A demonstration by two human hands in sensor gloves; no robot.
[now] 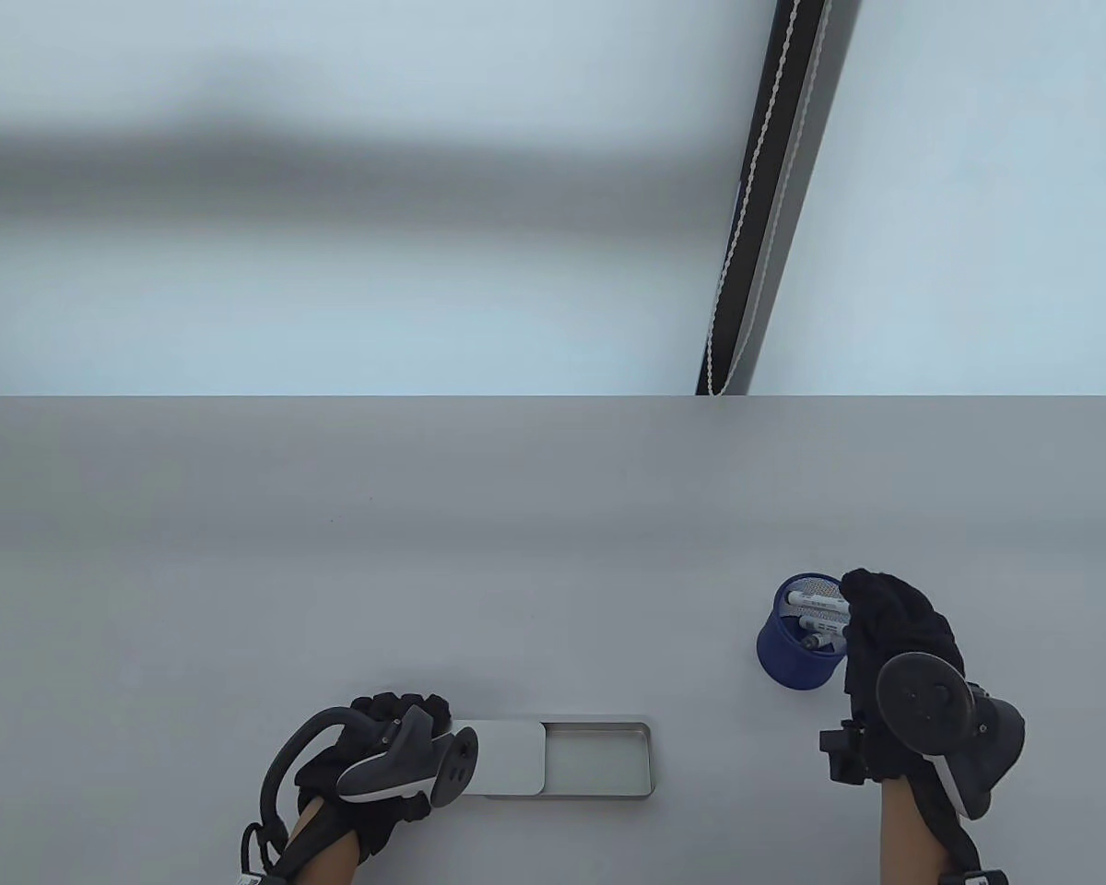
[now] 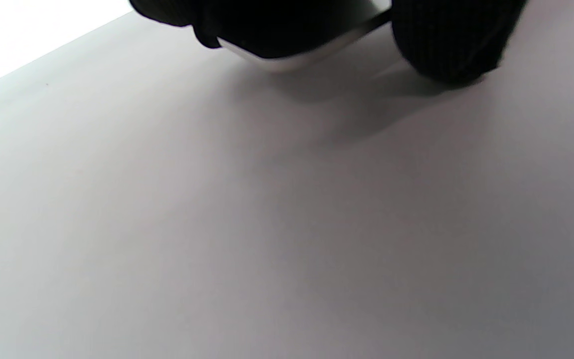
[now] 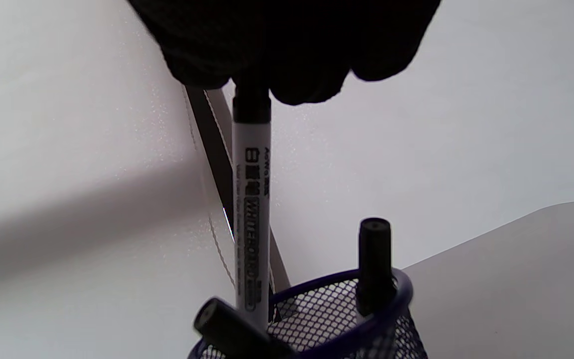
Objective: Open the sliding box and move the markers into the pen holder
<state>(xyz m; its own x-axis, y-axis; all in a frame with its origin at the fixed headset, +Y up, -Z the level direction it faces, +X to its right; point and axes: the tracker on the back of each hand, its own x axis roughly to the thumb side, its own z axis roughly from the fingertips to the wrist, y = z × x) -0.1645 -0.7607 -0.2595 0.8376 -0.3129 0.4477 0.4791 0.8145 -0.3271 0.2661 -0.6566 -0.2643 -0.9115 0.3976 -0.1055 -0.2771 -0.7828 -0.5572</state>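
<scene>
A pale grey tabletop (image 1: 553, 572) ran back to a whitish wall, where a dark strip with a twisted white cord (image 1: 747, 203) hung down. At the left, the left hand (image 1: 378, 765) rested on the lid end of the sliding box (image 1: 599, 761), fingers curled over its edge; the uncovered tray looked empty, though glare made that unsure. At the right, the right hand (image 1: 894, 636) pinched the black cap end of a white marker (image 3: 252, 209) printed "WHITEBOARD", its lower end inside the blue mesh pen holder (image 1: 793, 645) beside two black-capped markers (image 3: 374, 264).
</scene>
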